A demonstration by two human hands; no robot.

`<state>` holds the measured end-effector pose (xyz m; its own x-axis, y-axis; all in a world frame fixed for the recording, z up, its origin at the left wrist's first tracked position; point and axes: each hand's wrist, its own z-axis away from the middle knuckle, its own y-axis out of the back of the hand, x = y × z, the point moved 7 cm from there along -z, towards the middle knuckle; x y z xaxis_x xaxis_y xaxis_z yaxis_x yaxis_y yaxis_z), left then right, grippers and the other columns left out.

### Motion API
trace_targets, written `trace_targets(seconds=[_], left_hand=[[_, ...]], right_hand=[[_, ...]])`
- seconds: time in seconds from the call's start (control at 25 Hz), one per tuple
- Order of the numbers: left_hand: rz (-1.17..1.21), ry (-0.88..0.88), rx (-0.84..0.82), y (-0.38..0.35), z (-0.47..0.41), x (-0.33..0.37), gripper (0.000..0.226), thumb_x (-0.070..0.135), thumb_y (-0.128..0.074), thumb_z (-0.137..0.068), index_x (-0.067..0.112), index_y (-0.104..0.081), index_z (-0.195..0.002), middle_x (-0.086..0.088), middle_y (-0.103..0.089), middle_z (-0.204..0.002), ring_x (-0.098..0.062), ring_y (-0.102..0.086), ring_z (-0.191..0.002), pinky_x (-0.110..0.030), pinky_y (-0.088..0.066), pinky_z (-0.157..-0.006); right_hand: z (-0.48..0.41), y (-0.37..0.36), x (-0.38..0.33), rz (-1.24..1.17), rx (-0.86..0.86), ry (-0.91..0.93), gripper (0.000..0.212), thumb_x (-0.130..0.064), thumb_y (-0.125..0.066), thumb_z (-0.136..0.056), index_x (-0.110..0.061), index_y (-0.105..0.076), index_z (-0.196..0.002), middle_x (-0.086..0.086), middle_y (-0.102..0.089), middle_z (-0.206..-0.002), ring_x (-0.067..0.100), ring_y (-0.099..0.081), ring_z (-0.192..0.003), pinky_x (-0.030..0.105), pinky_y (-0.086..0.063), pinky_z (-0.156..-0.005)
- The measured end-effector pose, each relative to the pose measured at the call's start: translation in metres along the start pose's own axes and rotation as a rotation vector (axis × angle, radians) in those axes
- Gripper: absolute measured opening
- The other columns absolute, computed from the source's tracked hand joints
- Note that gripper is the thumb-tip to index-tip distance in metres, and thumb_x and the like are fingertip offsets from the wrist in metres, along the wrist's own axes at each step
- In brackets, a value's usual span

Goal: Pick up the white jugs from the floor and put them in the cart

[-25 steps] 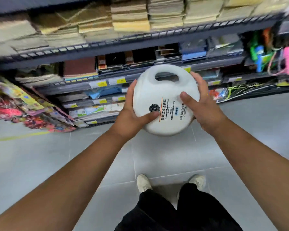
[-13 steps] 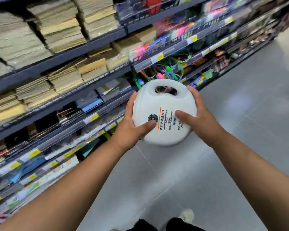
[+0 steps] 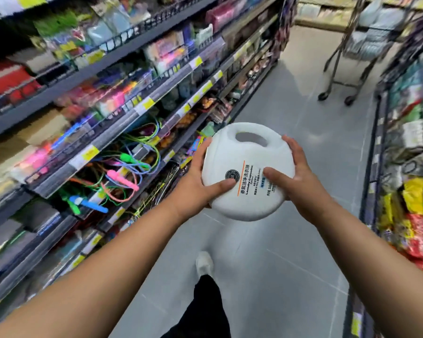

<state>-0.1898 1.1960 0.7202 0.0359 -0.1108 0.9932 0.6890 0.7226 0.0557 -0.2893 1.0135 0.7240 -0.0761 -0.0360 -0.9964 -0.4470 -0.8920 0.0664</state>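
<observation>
Jug [image 3: 248, 173], white and round-bodied, was carried in mid-air above the grey tiled floor [image 3: 291, 252] of a shop aisle, touching nothing but the hands. Its flat labelled face was turned up toward the camera. The moulded handle slot sat at the far edge, pointing away from the person. The label showed a dark round emblem, an orange line and small print.

The left hand [image 3: 193, 179] clasped the jug's left side, with the thumb laid across the face beside the emblem and the fingers curled round the rim and under, mostly out of sight. The right hand [image 3: 303, 181] clasped the right side in the same way, with the thumb on the label and the fingers wrapped over the upper right edge. Both forearms were bare and reached forward.

The cart [image 3: 362, 45] stood well apart, far up the aisle at upper right. It was a wire basket on a dark frame with castors, and pale packs showed inside it. It was blurred.

The left shelving [image 3: 108, 142] was full of packaged goods with yellow price tags, and looped cords with bright handles [image 3: 123, 179] hung at mid-height. The right shelving [image 3: 410, 147] held bagged goods in yellow and red.

Below the jug were one white shoe [image 3: 205, 263] and a black trouser leg [image 3: 205, 311].
</observation>
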Motion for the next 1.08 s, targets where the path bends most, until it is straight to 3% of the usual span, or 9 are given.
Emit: trace_targets(seconds=[0.12,0.24,0.32,0.52,0.64,0.76,0.88,1.08], left_hand=[[0.037,-0.016,-0.094,-0.027,-0.106,0.008,0.085,0.009,-0.076,-0.083,0.057,-0.027,-0.134,0.046,-0.054,-0.115,0.003,-0.058,-0.112,-0.027,-0.058,-0.058],[0.026,-0.009,-0.195,-0.053,-0.208,0.025,0.091,0.019,-0.080,-0.077,0.052,-0.027,-0.142,0.030,-0.053,-0.131,-0.006,-0.058,-0.119,-0.037,-0.060,-0.060],[0.002,-0.001,-0.252,-0.075,-0.279,0.041,0.091,0.022,-0.079,-0.075,0.052,-0.026,-0.143,0.034,-0.056,-0.124,0.000,-0.060,-0.113,-0.040,-0.061,-0.060],[-0.022,0.024,-0.350,-0.152,-0.446,0.072,0.082,0.026,-0.078,-0.072,0.072,-0.031,-0.120,0.041,-0.060,-0.110,0.006,-0.066,-0.099,-0.048,-0.062,-0.067],[-0.029,-0.009,-0.368,-0.210,-0.556,0.083,0.082,0.026,-0.079,-0.072,0.072,-0.032,-0.121,0.036,-0.060,-0.115,0.000,-0.065,-0.105,-0.053,-0.061,-0.067],[0.000,0.020,-0.363,-0.269,-0.659,0.099,0.087,0.024,-0.078,-0.072,0.062,-0.030,-0.134,0.027,-0.058,-0.125,-0.007,-0.064,-0.110,-0.050,-0.061,-0.065],[0.022,0.027,-0.353,-0.312,-0.745,0.116,0.088,0.024,-0.077,-0.072,0.059,-0.029,-0.137,0.021,-0.057,-0.129,-0.011,-0.063,-0.111,-0.046,-0.061,-0.062],[0.023,0.009,-0.363,-0.371,-0.916,0.140,0.085,0.019,-0.079,-0.079,0.066,-0.031,-0.129,0.039,-0.059,-0.113,-0.003,-0.065,-0.107,-0.047,-0.062,-0.067]], right_hand=[[-0.076,0.054,0.003,-0.033,0.073,-0.013,0.080,-0.042,-0.081,-0.058,-0.062,-0.040,-0.123,-0.011,-0.058,-0.126,0.015,-0.062,-0.111,0.034,-0.054,-0.077],[-0.147,0.107,-0.001,-0.029,0.172,-0.008,0.079,-0.036,-0.081,-0.062,-0.060,-0.040,-0.126,-0.016,-0.059,-0.122,0.006,-0.063,-0.106,0.029,-0.054,-0.078],[-0.195,0.148,-0.006,-0.053,0.232,-0.021,0.075,-0.031,-0.079,-0.066,-0.059,-0.041,-0.124,-0.019,-0.060,-0.119,0.000,-0.064,-0.101,0.024,-0.054,-0.076],[-0.314,0.265,-0.014,-0.077,0.332,-0.012,0.078,-0.023,-0.079,-0.072,-0.048,-0.038,-0.134,-0.026,-0.059,-0.114,-0.010,-0.063,-0.093,0.013,-0.051,-0.070],[-0.401,0.351,-0.008,-0.087,0.352,0.006,0.073,-0.024,-0.078,-0.071,-0.051,-0.041,-0.129,-0.031,-0.062,-0.106,-0.009,-0.064,-0.091,0.015,-0.052,-0.068],[-0.485,0.436,-0.013,-0.077,0.354,-0.009,0.070,-0.027,-0.076,-0.069,-0.058,-0.041,-0.121,-0.037,-0.063,-0.099,-0.008,-0.064,-0.092,0.016,-0.053,-0.069],[-0.558,0.506,-0.022,-0.076,0.344,-0.010,0.072,-0.027,-0.077,-0.067,-0.059,-0.041,-0.122,-0.032,-0.061,-0.108,-0.006,-0.064,-0.095,0.018,-0.053,-0.073],[-0.707,0.616,-0.026,-0.039,0.343,-0.015,0.081,-0.031,-0.080,-0.066,-0.054,-0.040,-0.133,-0.019,-0.059,-0.123,0.010,-0.062,-0.112,0.032,-0.056,-0.087]])
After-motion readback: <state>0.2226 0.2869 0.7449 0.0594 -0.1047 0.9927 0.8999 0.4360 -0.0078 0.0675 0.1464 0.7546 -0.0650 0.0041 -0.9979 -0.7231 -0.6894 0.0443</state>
